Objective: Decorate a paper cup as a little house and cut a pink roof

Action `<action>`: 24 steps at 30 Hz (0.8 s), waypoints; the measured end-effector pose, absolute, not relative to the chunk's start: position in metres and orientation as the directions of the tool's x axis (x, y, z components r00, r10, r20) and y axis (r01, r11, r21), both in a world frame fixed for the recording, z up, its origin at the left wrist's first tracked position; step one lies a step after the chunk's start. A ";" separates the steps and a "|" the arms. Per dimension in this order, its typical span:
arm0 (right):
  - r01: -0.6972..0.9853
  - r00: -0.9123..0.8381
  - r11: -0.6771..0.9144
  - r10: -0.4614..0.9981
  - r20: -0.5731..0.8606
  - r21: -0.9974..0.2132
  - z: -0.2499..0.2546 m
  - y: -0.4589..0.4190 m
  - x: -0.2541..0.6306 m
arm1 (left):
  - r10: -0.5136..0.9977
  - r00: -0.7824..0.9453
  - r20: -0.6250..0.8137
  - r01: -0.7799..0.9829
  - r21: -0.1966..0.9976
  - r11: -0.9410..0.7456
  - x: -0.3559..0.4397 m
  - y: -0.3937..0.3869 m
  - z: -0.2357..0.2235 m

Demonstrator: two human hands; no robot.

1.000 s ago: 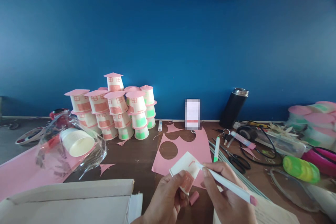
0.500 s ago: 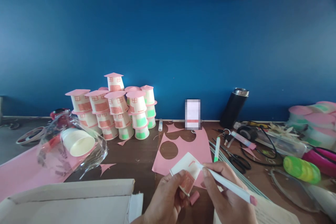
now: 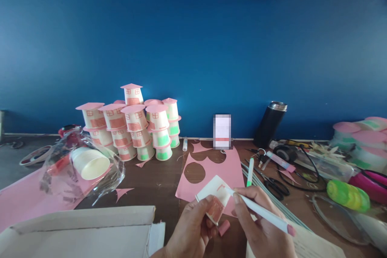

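Tilted between the fingers of my left hand (image 3: pixel 192 225) is a white paper cup (image 3: pixel 211 189) with a reddish block coloured near its rim. My right hand (image 3: pixel 256 225) is closed around a white felt-tip marker (image 3: pixel 266 213) with a pink end. Its tip meets the cup's side at a short red angled line. Below the cup lies a pink marker cap (image 3: pixel 224 228). Behind my hands spreads a pink paper sheet (image 3: pixel 223 169) with round holes cut in it. Stacked cups (image 3: pixel 133 119) with pink paper tops and drawn windows stand at the left.
A white cardboard box (image 3: pixel 90 238) fills the front left, near a plastic bag (image 3: pixel 116 181) of cups (image 3: pixel 90 163). Toward the right are a green marker (image 3: pixel 250 171), scissors (image 3: pixel 276 188), a black bottle (image 3: pixel 267 127) and a yellow-green bottle (image 3: pixel 347 195). A blue panel (image 3: pixel 193 48) stands behind.
The red line on the cup has gained a short stroke, now forming an angle. Both hands stay almost in the same place.
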State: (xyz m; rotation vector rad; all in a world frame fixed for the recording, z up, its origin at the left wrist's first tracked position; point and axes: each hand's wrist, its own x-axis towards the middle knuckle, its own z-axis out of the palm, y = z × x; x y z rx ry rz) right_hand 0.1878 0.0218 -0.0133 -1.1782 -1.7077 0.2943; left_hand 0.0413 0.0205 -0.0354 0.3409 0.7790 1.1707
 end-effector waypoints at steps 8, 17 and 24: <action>0.570 -0.036 0.509 0.800 0.599 -0.645 -0.015 0.023 0.189 | 0.908 0.163 -0.387 -0.710 0.592 0.380 0.041 0.022 -0.038; 0.566 -0.034 0.511 0.799 0.601 -0.647 -0.014 0.023 0.188 | 0.892 0.149 -0.426 -0.745 0.545 0.385 0.040 0.021 -0.035; 0.574 -0.044 0.512 0.799 0.600 -0.639 -0.014 0.023 0.188 | 0.877 0.146 -0.458 -0.753 0.523 0.399 0.039 0.022 -0.036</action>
